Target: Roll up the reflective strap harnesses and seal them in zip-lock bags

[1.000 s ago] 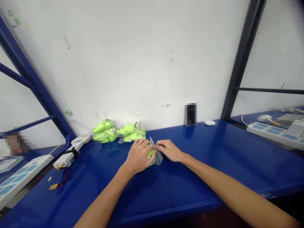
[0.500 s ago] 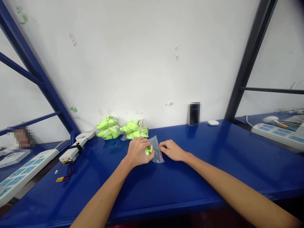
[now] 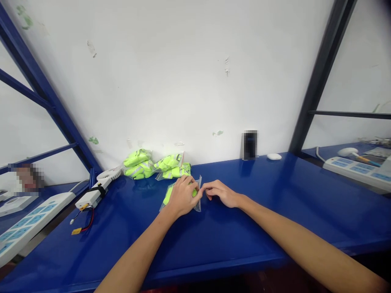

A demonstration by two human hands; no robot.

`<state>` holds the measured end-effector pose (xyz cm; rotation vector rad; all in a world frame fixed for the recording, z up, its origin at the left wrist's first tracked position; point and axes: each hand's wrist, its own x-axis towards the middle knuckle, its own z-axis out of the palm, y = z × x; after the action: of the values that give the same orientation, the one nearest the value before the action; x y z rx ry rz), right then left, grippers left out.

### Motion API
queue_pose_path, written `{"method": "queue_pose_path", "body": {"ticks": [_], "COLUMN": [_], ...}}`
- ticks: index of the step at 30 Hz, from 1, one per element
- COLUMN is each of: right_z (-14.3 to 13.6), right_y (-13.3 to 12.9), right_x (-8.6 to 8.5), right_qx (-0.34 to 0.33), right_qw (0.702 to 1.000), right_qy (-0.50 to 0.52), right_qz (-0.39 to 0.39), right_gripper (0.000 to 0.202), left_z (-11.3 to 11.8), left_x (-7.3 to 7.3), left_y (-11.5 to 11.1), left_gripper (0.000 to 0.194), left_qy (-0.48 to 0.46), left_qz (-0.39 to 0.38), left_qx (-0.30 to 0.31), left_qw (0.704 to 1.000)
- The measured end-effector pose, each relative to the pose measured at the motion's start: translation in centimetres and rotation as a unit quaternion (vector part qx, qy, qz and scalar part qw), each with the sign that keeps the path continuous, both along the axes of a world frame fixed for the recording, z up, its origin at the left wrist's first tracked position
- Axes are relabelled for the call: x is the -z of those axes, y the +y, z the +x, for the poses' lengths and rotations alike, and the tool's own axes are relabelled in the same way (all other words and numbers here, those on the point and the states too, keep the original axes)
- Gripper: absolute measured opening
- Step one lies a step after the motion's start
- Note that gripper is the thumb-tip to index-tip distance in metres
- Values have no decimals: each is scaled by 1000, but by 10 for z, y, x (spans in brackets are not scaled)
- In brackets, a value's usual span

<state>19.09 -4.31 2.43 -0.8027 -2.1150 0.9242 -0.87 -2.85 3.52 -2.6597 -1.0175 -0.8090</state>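
A clear zip bag (image 3: 198, 206) with folded neon-yellow fabric (image 3: 167, 196) in it lies on the blue table. My left hand (image 3: 184, 196) is closed over the bag's middle and hides much of it, the thumb near the mouth edge. From the right, my right hand (image 3: 222, 194) reaches the same edge, its fingers bent and the index fingertip meeting the bag's rim beside my left thumb. Just how the right fingertips grip the rim is partly hidden. Behind my left hand, against the wall, sit several similar bags of neon-yellow fabric (image 3: 139, 169).
At the left of the blue table (image 3: 259, 228) lie a white fan (image 3: 109, 174) and a white battery pack (image 3: 90, 196) with loose wires. A dark upright device (image 3: 249, 145) and a white case (image 3: 274, 156) stand by the wall. Power strips (image 3: 36, 221) flank the table.
The bag and my left hand have shifted slightly right, uncovering yellow fabric left of the hand. The bag's mouth edge has moved a little left. My right index finger has stretched toward my left thumb.
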Motion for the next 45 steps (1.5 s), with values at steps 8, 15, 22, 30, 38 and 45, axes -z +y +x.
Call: {"method": "queue_pose_path", "body": {"ticks": [8, 15, 22, 30, 38, 45], "right_z": [1, -5, -7, -1, -5, -10], "right_y": [7, 1, 3, 4, 6, 7], "right_x": [5, 4, 10, 13, 14, 13], "right_qx": [165, 168, 138, 140, 154, 142], "right_qw": [976, 976, 977, 976, 973, 964], "right_qy": [-120, -72, -98, -123, -124, -166], "right_qz": [74, 119, 132, 115, 119, 154], "right_gripper": [26, 30, 45, 43, 19, 15], "left_z": [-2, -6, -10, -13, -14, -14], "left_x": [-1, 0, -2, -3, -3, -3], "left_y": [4, 13, 19, 22, 26, 30], "left_gripper": [31, 30, 32, 34, 27, 23], "left_qy": [-22, -61, -57, -54, -57, -44], "left_qz": [-53, -115, -130, -168, -175, -153], "left_qx": [13, 21, 42, 61, 80, 82], "left_qw": [998, 991, 989, 982, 980, 984]}}
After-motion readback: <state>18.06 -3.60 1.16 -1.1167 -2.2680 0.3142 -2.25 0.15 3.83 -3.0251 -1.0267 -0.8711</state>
